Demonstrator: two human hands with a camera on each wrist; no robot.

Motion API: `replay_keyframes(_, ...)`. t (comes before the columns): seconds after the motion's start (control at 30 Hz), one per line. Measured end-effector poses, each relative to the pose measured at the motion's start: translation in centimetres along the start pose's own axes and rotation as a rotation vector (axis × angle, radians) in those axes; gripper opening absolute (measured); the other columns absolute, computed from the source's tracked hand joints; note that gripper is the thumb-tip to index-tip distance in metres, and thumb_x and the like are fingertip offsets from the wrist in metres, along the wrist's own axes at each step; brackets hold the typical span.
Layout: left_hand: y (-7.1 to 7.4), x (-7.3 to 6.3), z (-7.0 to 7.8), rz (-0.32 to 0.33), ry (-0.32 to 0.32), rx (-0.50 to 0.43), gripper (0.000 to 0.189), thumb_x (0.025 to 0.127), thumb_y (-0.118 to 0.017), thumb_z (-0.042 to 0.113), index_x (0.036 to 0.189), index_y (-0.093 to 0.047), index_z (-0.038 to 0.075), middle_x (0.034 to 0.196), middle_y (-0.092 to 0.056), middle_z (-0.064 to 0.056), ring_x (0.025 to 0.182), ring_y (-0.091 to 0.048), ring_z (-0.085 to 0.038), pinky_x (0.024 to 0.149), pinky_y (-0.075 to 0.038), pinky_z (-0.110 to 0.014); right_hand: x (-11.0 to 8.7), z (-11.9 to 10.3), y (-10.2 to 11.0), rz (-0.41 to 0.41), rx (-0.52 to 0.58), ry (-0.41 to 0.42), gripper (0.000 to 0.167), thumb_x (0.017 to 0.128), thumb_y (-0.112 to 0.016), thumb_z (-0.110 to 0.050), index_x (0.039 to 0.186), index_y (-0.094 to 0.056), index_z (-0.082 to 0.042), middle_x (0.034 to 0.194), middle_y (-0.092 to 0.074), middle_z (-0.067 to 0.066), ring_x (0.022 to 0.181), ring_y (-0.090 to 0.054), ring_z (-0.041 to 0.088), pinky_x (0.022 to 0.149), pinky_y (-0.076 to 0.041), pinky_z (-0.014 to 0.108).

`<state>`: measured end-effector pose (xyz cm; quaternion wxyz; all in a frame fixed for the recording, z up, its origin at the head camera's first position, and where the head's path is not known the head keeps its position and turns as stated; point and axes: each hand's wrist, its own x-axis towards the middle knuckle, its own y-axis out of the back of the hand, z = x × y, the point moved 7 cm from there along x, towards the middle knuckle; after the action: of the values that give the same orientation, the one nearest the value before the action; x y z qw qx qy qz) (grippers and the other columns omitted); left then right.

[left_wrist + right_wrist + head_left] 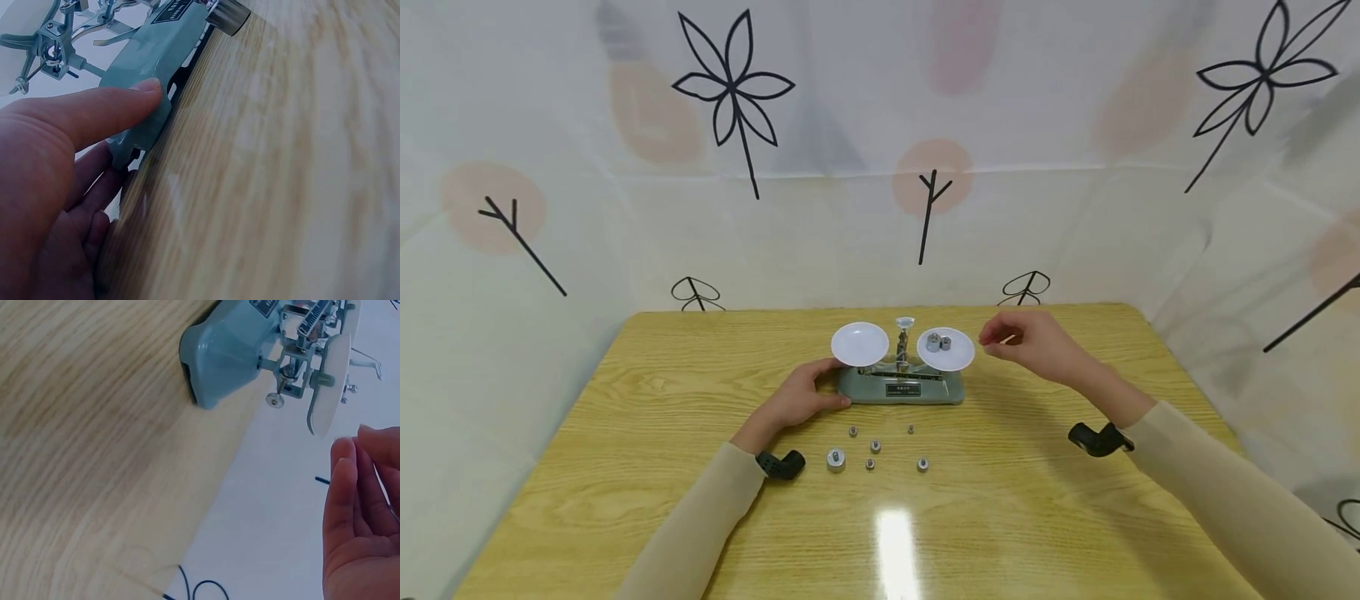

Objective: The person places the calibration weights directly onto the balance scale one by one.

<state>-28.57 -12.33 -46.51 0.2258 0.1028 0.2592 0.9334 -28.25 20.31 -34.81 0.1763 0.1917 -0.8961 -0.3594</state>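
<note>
A green-based balance scale (865, 390) stands toward the back of the table. My left hand (801, 396) grips the left end of its base, the thumb (134, 100) on the front side and the fingers behind. The left white pan (860, 343) holds nothing. On the right white pan (955, 358) two metal weights, a larger one (933, 342) and a smaller one (946, 342), stand side by side. Just right of that pan is my right hand (1037, 342), raised, with its fingers loosely bent and nothing visible between them.
Several loose metal weights lie in front of the scale, the largest weight (836, 461) at the left and another weight (922, 465) at the right. A patterned cloth (820, 242) hangs behind the wooden table (1000, 517).
</note>
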Motion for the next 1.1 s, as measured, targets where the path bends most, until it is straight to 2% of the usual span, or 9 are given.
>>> replay_keyframes(0.23,0.0,0.0,0.1,-0.010,-0.002,-0.003,0.062,0.084,-0.081,0.016,0.141,-0.056,0.012,0.143,-0.054,-0.003,0.139,-0.040,-0.023,0.115,-0.030,-0.047,-1.3,0.2,-0.6,0.003,0.008,-0.021,0.009,0.091,-0.073,-0.008,0.100,-0.072,-0.009,0.098,-0.069,0.002,0.091,-0.066,0.019,0.075,-0.056,0.026)
replay_keyframes(0.7,0.0,0.1,0.0,-0.005,0.007,0.008,0.062,0.084,-0.081,0.017,0.141,-0.056,0.012,0.142,-0.054,-0.002,0.139,-0.040,-0.022,0.115,-0.030,-0.046,-2.7,-0.6,-2.9,-0.016,0.066,-0.017,0.007,0.091,-0.073,-0.008,0.096,-0.072,-0.014,0.095,-0.070,0.001,0.088,-0.065,0.017,0.073,-0.056,0.027)
replay_keyframes(1.1,0.0,0.2,0.0,0.012,-0.006,-0.034,0.063,0.082,-0.083,0.011,0.140,-0.056,0.009,0.143,-0.054,-0.007,0.139,-0.040,-0.026,0.115,-0.029,-0.047,-3.8,-0.6,-6.3,-0.073,0.137,-0.033,0.009,0.090,-0.072,-0.001,0.099,-0.072,-0.005,0.097,-0.071,0.007,0.089,-0.066,0.016,0.073,-0.056,0.029)
